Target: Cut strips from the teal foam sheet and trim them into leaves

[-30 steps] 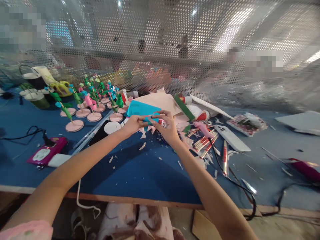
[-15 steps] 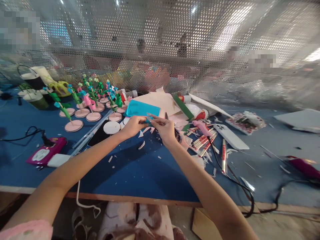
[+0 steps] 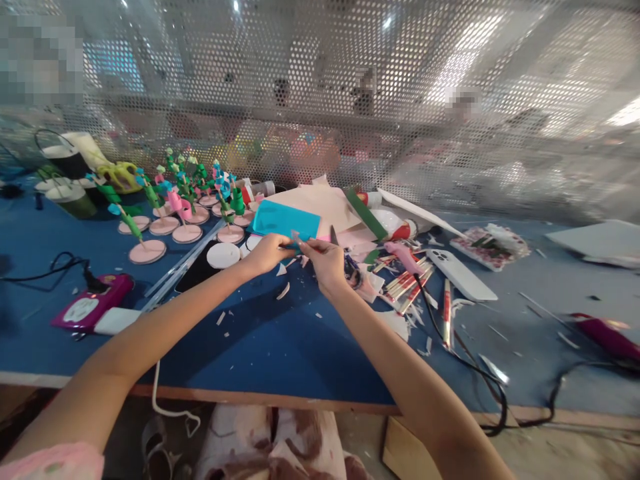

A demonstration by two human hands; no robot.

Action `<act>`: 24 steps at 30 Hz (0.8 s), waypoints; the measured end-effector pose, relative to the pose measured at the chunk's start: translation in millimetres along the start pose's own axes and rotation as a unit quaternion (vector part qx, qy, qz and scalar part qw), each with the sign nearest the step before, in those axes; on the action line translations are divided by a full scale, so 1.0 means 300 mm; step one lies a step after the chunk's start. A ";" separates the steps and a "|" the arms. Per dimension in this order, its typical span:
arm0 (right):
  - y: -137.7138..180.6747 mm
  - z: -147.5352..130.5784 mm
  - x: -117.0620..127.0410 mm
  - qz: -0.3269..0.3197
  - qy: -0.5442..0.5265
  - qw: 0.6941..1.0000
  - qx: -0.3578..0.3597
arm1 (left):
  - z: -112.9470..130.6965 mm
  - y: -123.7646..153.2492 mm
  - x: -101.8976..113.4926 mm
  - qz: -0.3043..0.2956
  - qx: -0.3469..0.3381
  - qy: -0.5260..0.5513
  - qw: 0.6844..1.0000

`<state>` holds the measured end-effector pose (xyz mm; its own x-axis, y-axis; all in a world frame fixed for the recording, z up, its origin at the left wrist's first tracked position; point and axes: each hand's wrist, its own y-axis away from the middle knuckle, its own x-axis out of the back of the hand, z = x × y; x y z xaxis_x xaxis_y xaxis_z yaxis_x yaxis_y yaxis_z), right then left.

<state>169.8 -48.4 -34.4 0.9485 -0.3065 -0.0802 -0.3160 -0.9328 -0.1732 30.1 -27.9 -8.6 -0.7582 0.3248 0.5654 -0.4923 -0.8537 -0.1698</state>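
Both my hands meet over the middle of the blue table (image 3: 280,340). My left hand (image 3: 267,252) pinches a small pale foam piece (image 3: 295,237) by its left end. My right hand (image 3: 326,261) is closed next to it, fingers pinched at the same piece, with scissors (image 3: 345,260) in its grip, one blade tip sticking up. Just behind the hands lies a turquoise foam sheet (image 3: 285,220) on a pale pink sheet (image 3: 320,203).
Several small foam flowers on pink round bases (image 3: 173,207) stand at the back left. A pink glue gun (image 3: 93,303) with cord lies left, another (image 3: 607,333) right. A white phone (image 3: 463,273), sticks (image 3: 407,280), glue bottles (image 3: 400,230) and scraps lie right. A perforated screen (image 3: 350,100) backs the table.
My hands have drawn slightly closer together and toward me, and the small piece now sits between both pinches. The scissors blade has come into view beside my right hand.
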 end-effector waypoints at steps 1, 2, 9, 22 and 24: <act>-0.003 0.005 0.001 0.003 -0.002 1.000 -0.001 | -0.002 -0.001 -0.002 -0.002 0.006 -0.004 1.000; -0.006 0.008 0.001 0.003 -0.005 1.000 0.000 | -0.004 -0.002 -0.004 -0.003 0.010 -0.007 1.000; -0.008 0.005 -0.001 -0.009 -0.047 0.999 -0.025 | -0.018 0.001 -0.012 0.076 -0.016 -0.027 0.997; -0.031 0.000 0.039 -0.112 0.034 0.993 -0.027 | 0.008 0.029 -0.008 0.123 0.024 0.116 0.985; -0.030 -0.005 0.040 -0.124 0.043 0.991 -0.024 | 0.013 0.030 -0.005 0.110 0.023 0.110 0.988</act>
<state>184.1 -44.0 -32.4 0.9959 -0.0793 0.0429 -0.0732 -0.9889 -0.1296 28.4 -37.5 -7.9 -0.9213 0.2064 0.3295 -0.2901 -0.9291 -0.2292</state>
